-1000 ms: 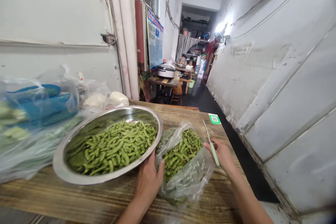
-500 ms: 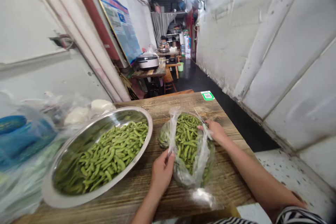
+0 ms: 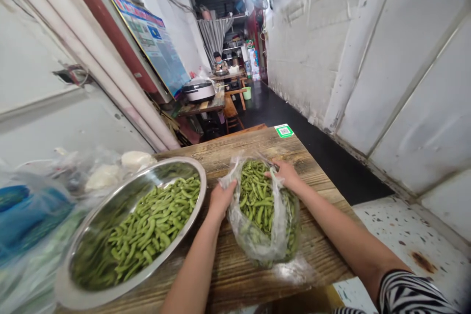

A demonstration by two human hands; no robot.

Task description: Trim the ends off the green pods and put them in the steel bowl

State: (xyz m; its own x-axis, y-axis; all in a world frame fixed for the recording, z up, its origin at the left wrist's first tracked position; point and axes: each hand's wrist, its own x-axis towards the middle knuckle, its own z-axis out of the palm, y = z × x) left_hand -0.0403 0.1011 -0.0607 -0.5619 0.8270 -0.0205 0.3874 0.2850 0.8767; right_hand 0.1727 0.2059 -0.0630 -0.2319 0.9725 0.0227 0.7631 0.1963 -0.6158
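A clear plastic bag (image 3: 276,235) full of green edamame pods (image 3: 257,201) lies on the wooden table, its mouth spread wide. My left hand (image 3: 221,198) grips the bag's left rim between thumb and fingers. At the far right rim, my right hand (image 3: 285,174) is closed on the plastic and on a pair of scissors with a pale handle, mostly hidden by the fingers. Left of the bag stands a large steel basin (image 3: 200,196) with loose edamame pods (image 3: 154,225) heaped towards its right side.
Plastic bags, one with a blue container (image 3: 14,198), crowd the table's (image 3: 309,162) left side. A green QR-code card (image 3: 284,131) lies at the far corner. Beyond are a rice cooker (image 3: 198,91) on another table, a stool and a seated person (image 3: 220,64). Walls flank both sides.
My left hand has moved up along the bag's left rim and drawn it outward, so the mouth is wider. The scissors, plainer before, are now mostly covered. The view has shifted slightly.
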